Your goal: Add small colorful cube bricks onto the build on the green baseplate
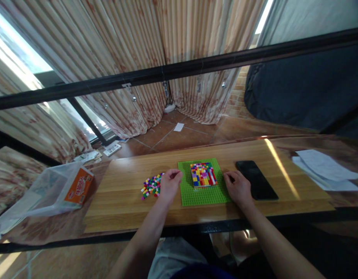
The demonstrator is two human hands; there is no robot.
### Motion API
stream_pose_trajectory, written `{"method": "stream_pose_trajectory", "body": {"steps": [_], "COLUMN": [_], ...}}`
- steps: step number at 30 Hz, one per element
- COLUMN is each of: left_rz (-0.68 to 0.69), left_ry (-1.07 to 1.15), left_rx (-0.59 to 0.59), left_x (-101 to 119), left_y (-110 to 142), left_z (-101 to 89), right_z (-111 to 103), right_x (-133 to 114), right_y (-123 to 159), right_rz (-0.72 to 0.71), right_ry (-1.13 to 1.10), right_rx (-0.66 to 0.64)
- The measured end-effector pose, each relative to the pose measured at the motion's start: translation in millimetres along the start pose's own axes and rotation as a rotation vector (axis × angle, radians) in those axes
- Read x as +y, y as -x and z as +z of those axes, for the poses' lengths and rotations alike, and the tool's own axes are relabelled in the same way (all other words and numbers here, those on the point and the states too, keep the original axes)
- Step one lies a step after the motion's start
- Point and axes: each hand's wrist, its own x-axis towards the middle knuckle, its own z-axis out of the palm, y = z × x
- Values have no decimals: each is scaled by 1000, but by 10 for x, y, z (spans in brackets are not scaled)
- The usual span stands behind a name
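Observation:
A green studded baseplate lies on the wooden board, carrying a block of many-coloured building bricks. My left hand hovers at the baseplate's left edge, thumb and fingertips pinched together; whatever they hold, if anything, is too small to make out. Just left of it spreads a pile of small loose bricks, partly covered by that hand. At the baseplate's right edge rests my right hand, its fingers curled in and thumb against the index finger. I cannot see anything in that grip.
A black phone lies right of my right hand. White papers are at the far right. A clear plastic bin with an orange label stands left of the wooden board. A black metal bar crosses beyond, before curtains.

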Motion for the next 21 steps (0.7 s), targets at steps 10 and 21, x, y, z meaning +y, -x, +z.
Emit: {"method": "stream_pose_trajectory", "body": {"steps": [10, 21], "left_rz": [63, 83], "left_ry": [-210, -180], "left_rx": [42, 128], "left_x": [-167, -167], "left_y": [322, 379], "left_z": [-866, -1142], "right_z": [-4, -6], "right_x": [10, 39], "right_y": [11, 10], "right_rz": [7, -12], "right_ry": [-3, 25], "right_rx": [-4, -14]}}
